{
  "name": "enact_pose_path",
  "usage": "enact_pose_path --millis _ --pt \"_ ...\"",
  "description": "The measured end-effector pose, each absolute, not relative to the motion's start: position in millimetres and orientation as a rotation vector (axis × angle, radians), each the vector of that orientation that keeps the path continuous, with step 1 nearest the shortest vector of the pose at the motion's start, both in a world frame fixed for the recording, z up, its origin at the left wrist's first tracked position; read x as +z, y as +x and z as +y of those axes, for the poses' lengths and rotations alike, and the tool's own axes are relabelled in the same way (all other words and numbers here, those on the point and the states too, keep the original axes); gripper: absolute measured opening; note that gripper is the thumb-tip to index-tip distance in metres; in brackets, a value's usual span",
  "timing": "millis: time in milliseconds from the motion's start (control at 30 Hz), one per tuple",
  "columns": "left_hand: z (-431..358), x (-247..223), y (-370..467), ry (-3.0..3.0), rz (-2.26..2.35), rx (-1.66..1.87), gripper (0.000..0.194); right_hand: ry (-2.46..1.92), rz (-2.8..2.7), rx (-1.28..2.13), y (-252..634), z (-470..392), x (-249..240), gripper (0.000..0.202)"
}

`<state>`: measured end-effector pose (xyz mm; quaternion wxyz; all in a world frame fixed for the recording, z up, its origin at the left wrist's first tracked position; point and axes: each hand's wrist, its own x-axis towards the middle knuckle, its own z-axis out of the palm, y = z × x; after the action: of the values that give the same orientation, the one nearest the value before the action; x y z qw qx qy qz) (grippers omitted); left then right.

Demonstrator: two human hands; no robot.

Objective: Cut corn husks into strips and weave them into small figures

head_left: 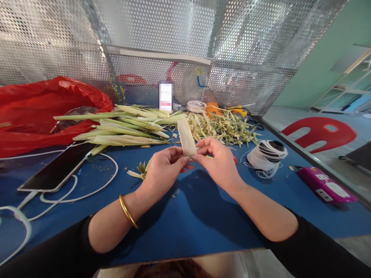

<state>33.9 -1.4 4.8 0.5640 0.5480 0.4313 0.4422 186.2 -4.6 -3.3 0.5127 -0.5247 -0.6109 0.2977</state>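
A pale strip of corn husk [187, 135] stands nearly upright between my two hands, its lower end pinched. My left hand [162, 168], with a gold bangle [127, 211] on the wrist, grips the bottom left of the strip with thumb and fingers. My right hand [218, 164] pinches the bottom right corner, its fingertips close to the left ones. Behind the left hand lies a small bit of green and yellow husk [141, 170], partly hidden. Something red and yellow shows only in part behind the right hand.
Long corn husks [124, 127] lie at the back left beside a red plastic bag [49, 112]. Shredded trimmings [228, 129] are heaped at the back right. A spool of white string [266, 156], a purple packet [326, 185], a tablet [58, 166] and white cables surround the work area.
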Motion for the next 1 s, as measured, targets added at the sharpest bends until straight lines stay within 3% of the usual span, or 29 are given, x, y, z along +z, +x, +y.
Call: enact_pose_path --millis 200,367,467,600,1000 --pt "1.4 5.2 32.6 1.152 1.064 0.994 0.017 -1.218 -1.554 0.645 188.1 -4.2 -6.2 0.018" --pt "4.4 4.6 28.2 1.005 1.060 0.975 0.018 -1.137 -1.875 0.353 190.5 -8.7 -4.5 0.009" --pt "4.6 5.7 27.9 0.966 1.062 0.953 0.016 -1.100 -1.979 0.207 191.5 -10.3 -2.5 0.016" --pt "4.5 6.7 28.1 0.950 1.056 0.941 0.018 -1.043 -2.037 0.139 192.7 -9.7 -1.8 0.030" --pt "3.8 5.2 27.0 0.971 1.020 0.970 0.016 -1.081 -1.945 0.165 192.0 -9.5 -3.6 0.012"
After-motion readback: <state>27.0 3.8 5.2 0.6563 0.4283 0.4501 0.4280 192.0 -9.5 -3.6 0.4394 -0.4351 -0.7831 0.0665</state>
